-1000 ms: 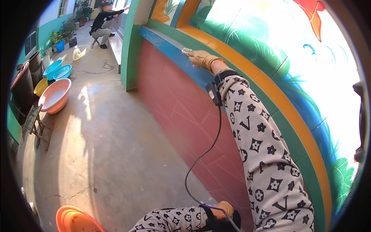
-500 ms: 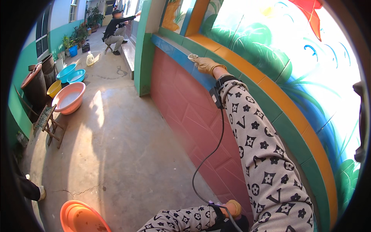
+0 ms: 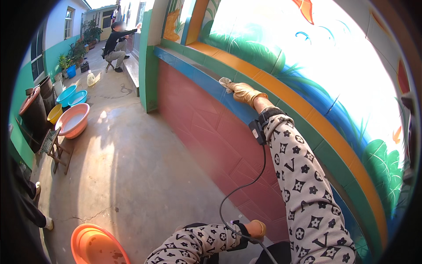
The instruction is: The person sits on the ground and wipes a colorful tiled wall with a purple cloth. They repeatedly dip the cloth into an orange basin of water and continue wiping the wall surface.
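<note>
The crumpled whitish cloth (image 3: 225, 84) is at the upper edge of the long blue tiled ledge (image 3: 187, 64), and your right hand (image 3: 247, 93), in a tan glove, grasps it with the fingers. It seems to me that you are wiping this ledge. The next move then calls for the cloth to be pressed flat, with even force, along the edge. Your left hand (image 3: 257, 229), also in a tan glove, is low by the reddish wall panel (image 3: 198, 114); its fingers are hidden, so I cannot tell if it is clenched or released. The glove covers part of the cloth, and its contact with the ledge is hard to make out. Farther out, the orange plastic basin (image 3: 80, 247) is cut off by the lower edge. At the left rim, dark-trousered legs (image 3: 30, 207) show without their owner's upper body. The bright painted mural (image 3: 263, 66) is partly washed out by light.
</note>
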Available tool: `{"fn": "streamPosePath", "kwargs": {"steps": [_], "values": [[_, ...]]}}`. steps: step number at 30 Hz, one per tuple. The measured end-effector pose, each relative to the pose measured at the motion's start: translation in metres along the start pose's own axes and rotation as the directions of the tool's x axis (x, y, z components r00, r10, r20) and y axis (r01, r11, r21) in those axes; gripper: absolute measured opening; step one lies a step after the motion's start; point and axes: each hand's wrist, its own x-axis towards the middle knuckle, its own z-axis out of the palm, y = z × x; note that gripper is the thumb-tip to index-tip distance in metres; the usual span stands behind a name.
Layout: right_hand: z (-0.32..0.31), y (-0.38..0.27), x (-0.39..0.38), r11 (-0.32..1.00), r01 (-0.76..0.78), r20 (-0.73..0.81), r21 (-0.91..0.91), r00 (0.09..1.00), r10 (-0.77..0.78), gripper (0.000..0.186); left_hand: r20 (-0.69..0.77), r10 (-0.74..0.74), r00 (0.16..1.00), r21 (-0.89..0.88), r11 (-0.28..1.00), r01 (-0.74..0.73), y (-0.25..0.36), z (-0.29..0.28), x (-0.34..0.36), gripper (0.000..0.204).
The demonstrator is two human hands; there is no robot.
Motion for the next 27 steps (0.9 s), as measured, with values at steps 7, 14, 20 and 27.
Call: {"fn": "streamPosePath", "kwargs": {"steps": [7,14,20,27], "values": [[-0.028,0.009,-0.137,0.995,0.056,-0.020,-0.081,0.998,-0.058,0.045,-0.045,-0.001,0.999,0.110,0.994,0.005,0.042,0.015,-0.044,0.017],[-0.049,0.015,-0.243,0.985,0.082,-0.078,-0.149,0.992,-0.094,0.061,-0.068,-0.103,0.992,0.100,0.989,0.110,0.050,0.010,-0.039,0.019],[-0.061,0.024,-0.328,0.992,0.040,-0.197,-0.123,0.978,-0.064,0.047,-0.044,-0.075,0.996,0.093,0.993,0.078,0.056,0.004,-0.041,0.021],[-0.084,0.016,-0.449,0.955,-0.268,-0.233,0.124,0.928,0.291,0.038,-0.022,-0.259,0.966,-0.149,0.956,0.253,0.048,0.013,-0.038,0.024]]}}
